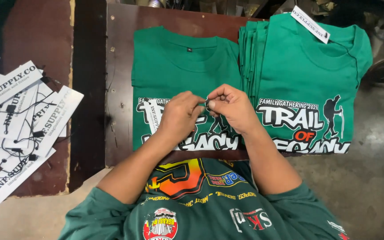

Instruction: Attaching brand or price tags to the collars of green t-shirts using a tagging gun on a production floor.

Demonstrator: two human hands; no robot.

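A folded green T-shirt (178, 66) with a white and black print lies flat on the brown table (121, 53) in front of me. My left hand (178, 116) and my right hand (233, 106) meet over its middle. Their fingertips pinch a small dark loop, which looks like a tag string (206, 105). A white paper tag (152, 116) lies on the shirt just left of my left hand. To the right stands a stack of folded green T-shirts (307, 75), the top one carrying a white tag (310, 24) at its collar.
A heap of white paper tags with black strings (18, 120) lies on a second brown surface at the left. A dark gap (87, 84) separates the two surfaces. Grey concrete floor (370, 178) shows at the right and below.
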